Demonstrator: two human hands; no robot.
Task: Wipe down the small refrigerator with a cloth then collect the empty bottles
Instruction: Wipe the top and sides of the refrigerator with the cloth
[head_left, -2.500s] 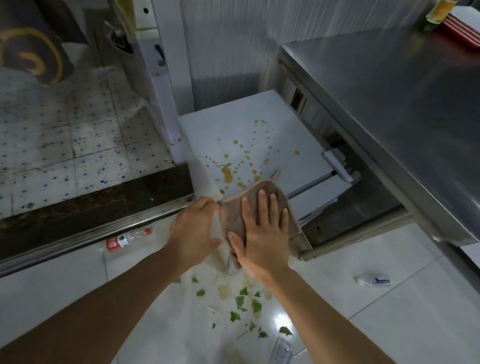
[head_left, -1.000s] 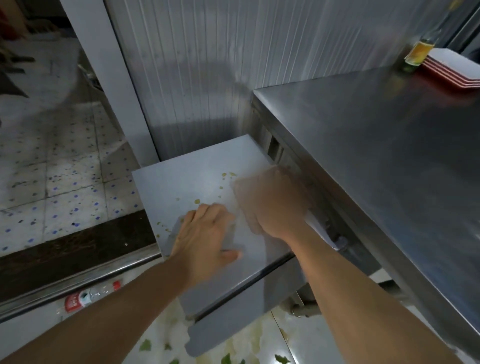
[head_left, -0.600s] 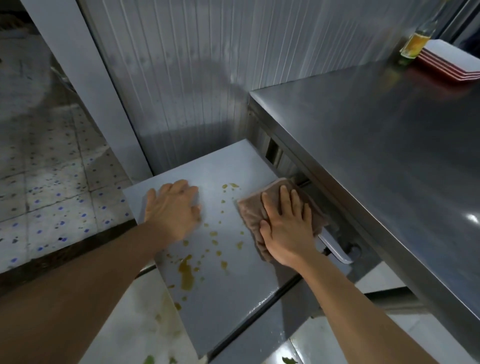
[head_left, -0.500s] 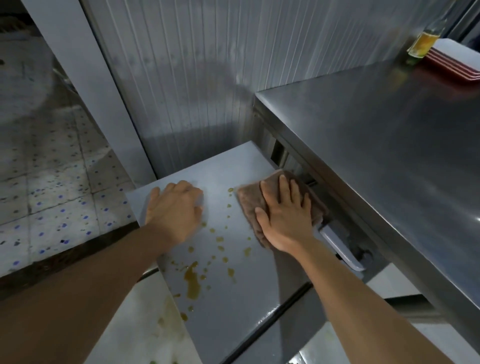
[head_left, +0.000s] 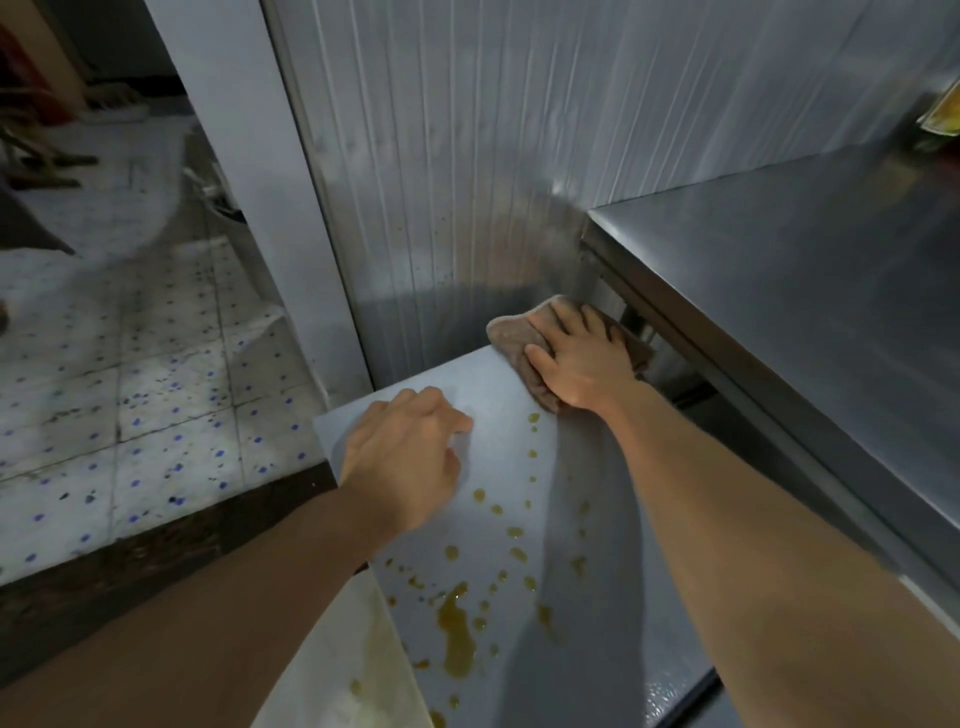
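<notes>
In the head view, the cloth (head_left: 511, 332) had been pushed from the right middle of the refrigerator top (head_left: 498, 395) to its far right corner, where it overhung the back edge beside the ribbed wall (head_left: 467, 156). It was pressed flat under the straight fingers of the right hand (head_left: 582, 358). The left hand (head_left: 405, 457), loosely curled and holding nothing, was rested near the left edge. Brown spill drops (head_left: 457, 634) were left across the near half. The steel bench (head_left: 805, 322) stood close along the right side.
</notes>
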